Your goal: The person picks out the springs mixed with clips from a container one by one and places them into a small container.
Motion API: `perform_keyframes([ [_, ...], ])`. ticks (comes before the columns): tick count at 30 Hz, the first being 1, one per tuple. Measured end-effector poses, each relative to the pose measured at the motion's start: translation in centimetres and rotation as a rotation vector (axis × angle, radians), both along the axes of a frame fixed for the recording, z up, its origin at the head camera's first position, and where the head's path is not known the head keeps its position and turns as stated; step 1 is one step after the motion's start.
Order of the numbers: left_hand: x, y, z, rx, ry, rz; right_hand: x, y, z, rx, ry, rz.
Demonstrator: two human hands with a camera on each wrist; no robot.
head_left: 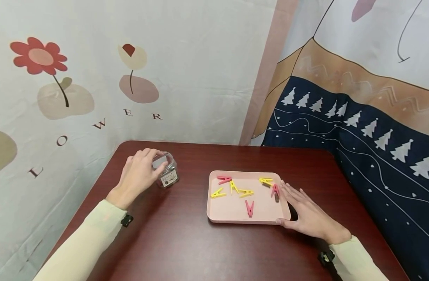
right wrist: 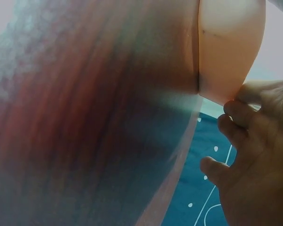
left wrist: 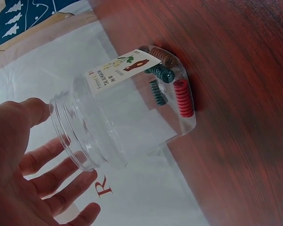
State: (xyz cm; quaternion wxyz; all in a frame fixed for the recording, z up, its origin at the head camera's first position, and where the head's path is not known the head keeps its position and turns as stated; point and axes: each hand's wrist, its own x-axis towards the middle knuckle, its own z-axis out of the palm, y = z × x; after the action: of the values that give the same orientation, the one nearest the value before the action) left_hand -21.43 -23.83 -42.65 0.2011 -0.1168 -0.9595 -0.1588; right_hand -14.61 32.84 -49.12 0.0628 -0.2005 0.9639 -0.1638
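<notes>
My left hand [head_left: 139, 171] is at the mouth of a clear jar [head_left: 169, 171] standing on the table's left side, thumb on one side of the rim and fingers round the other. Coiled springs, one of them a red spring [left wrist: 183, 99], lie in the jar's bottom. A pink tray [head_left: 232, 216] stands right of the jar. Yellow clothespins [head_left: 218, 192] and pink clothespins [head_left: 249, 208] are spread over it, with two small dark pieces by its right side. With fingers extended, my right hand [head_left: 311, 212] touches the tray's right edge, thumb near the front corner.
The dark red-brown table [head_left: 172, 242] carries the jar and the tray. Behind it hangs a pale cloth [head_left: 200, 78] with flower prints and letters. A navy cloth [head_left: 376, 175] with white trees hangs at the right edge.
</notes>
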Motion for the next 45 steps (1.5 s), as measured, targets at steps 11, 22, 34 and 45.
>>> perform_keyframes([
  [11,0.1,0.2,-0.2,0.008,0.020,0.003,-0.2,-0.1,0.0,0.001,0.014,0.018],
  [22,0.3,2.2,-0.3,0.008,0.058,-0.054,-0.2,-0.2,-0.1,0.008,0.019,0.017],
  [34,0.8,6.9,0.0,-0.081,0.055,-0.204,-0.2,0.0,-0.5,-0.004,0.013,0.013],
  [45,0.3,12.3,0.4,-0.147,0.036,-0.390,-0.2,0.2,-0.3,-0.009,0.012,0.011],
])
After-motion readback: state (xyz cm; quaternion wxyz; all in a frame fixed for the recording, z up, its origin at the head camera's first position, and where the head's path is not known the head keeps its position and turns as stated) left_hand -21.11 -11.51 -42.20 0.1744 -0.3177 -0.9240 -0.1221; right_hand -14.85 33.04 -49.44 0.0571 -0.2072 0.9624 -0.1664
